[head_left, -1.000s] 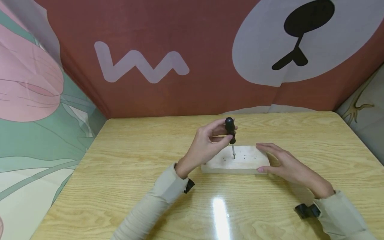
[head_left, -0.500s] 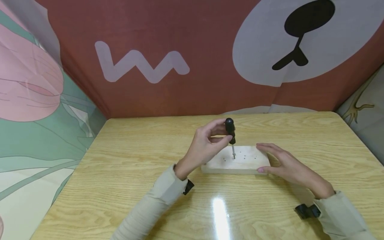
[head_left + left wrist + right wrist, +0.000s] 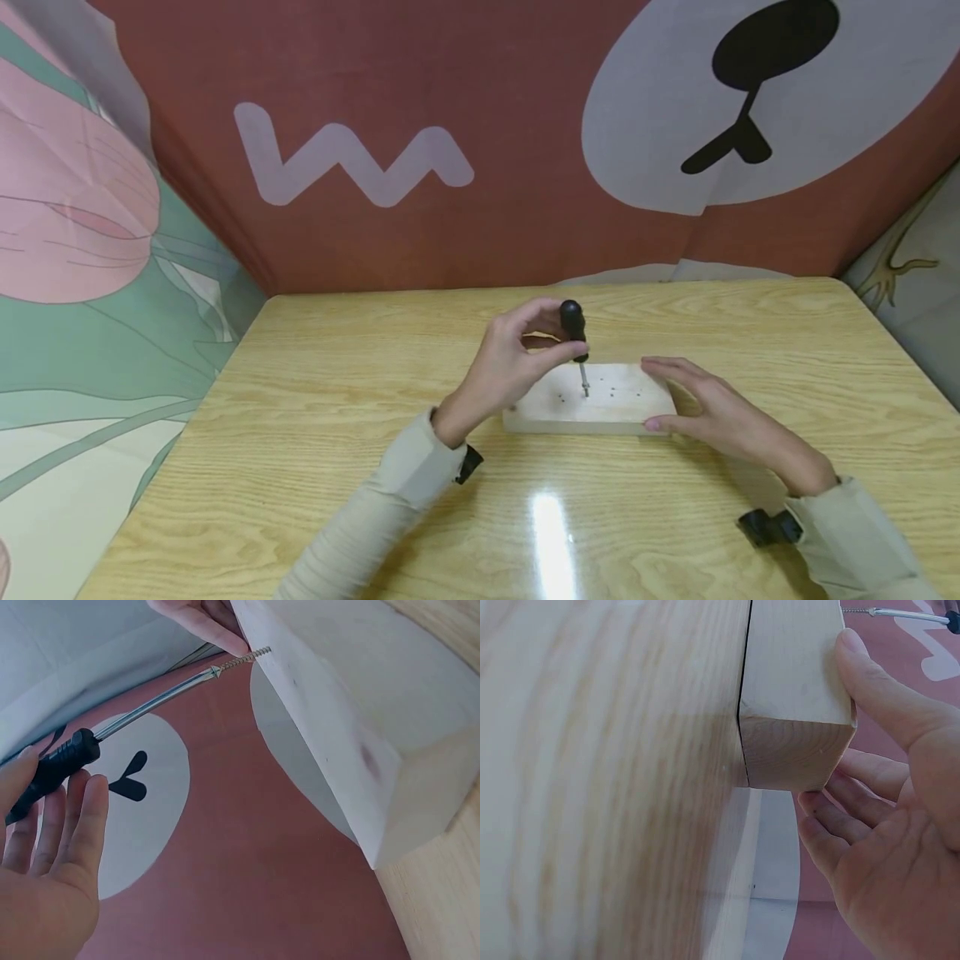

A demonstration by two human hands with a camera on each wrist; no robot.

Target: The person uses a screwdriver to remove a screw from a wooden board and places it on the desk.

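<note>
A pale, rectangular wooden block [image 3: 603, 407] lies flat on a yellow, wood-grained desk [image 3: 337, 450], right of centre and a little below the middle of the head frame; its top face carries several small dark holes [image 3: 613, 389]. The person's left hand [image 3: 506, 367], near the centre of that frame, holds a screwdriver with a black, ridged handle and a silver metal shaft [image 3: 81, 748]; its fingers are clamped on the handle, thumb on one side and fingertips on the other; the handle is up, tilted slightly leftward, and the shaft points down at the block. A thin, threaded metal screw [image 3: 246, 658] stands in line below the shaft, its head against the screwdriver's tip and its lower end at the block's top face; how deep it sits I cannot tell. The right hand [image 3: 708, 412], in the right part of the head frame, grips the block's right end; its fingers are clamped on the block, thumb at the near long edge, other fingers at the far one. Beige sleeves [image 3: 367, 525] run to the bottom of the frame; a red cloth backdrop with white and black shapes [image 3: 510, 75] fills the upper part.
</note>
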